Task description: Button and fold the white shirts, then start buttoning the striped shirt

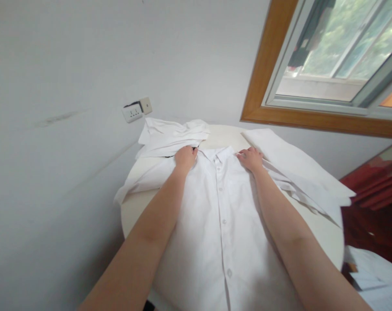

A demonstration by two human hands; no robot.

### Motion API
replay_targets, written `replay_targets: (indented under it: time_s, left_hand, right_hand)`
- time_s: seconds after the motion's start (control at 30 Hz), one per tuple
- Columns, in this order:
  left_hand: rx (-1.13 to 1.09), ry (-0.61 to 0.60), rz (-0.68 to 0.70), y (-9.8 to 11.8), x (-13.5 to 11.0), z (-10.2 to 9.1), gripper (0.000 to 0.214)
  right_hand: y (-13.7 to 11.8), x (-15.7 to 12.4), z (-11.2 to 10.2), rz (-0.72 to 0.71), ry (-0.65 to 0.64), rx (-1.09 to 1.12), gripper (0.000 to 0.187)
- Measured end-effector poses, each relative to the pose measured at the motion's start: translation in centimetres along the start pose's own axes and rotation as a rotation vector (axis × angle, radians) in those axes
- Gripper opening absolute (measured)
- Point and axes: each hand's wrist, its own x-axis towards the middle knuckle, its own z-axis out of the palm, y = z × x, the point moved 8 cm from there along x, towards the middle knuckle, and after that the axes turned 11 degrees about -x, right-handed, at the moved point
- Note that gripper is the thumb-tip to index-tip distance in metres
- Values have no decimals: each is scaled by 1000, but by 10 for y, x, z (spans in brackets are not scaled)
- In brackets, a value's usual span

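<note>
A white button-up shirt [202, 224] lies front side up on a round table, collar toward the wall and its lower part running toward me. My left hand [186, 158] is closed on the shirt at the shoulder left of the collar; a small dark patch shows by its fingertips. At the opposite shoulder, my right hand [250, 159] pinches the fabric with its fingers bent. One sleeve spreads out to the left beneath my left forearm. To the right, the other sleeve is partly covered by a folded white cloth [289, 157].
Another crumpled white garment [174, 136] rests at the table's back left. The cream tabletop [226, 134] shows between the cloths. Behind it are a wall with a socket [132, 113] and a wood-framed window [260, 95]. White fabric [374, 268] lies low at the right.
</note>
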Motion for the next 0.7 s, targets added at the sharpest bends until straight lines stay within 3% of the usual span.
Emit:
replay_targets:
  time_s: [0.23, 0.43, 0.57, 0.63, 0.7]
  left_hand:
    - [-23, -58, 95, 3, 4, 1, 39]
    - [-23, -82, 103, 2, 5, 2, 55]
    - [-19, -153, 135, 7, 6, 6, 44]
    - [-39, -114, 181, 14, 5, 0, 36]
    - [-51, 25, 190, 19, 3, -16, 34]
  right_hand:
    - [3, 2, 2, 16, 16, -36, 30]
    - [10, 4, -6, 77, 108, -36, 30]
    - [12, 4, -18, 112, 215, -19, 30]
    - [10, 2, -29, 115, 314, -4, 31]
    - [7, -2, -38, 115, 390, 4, 33]
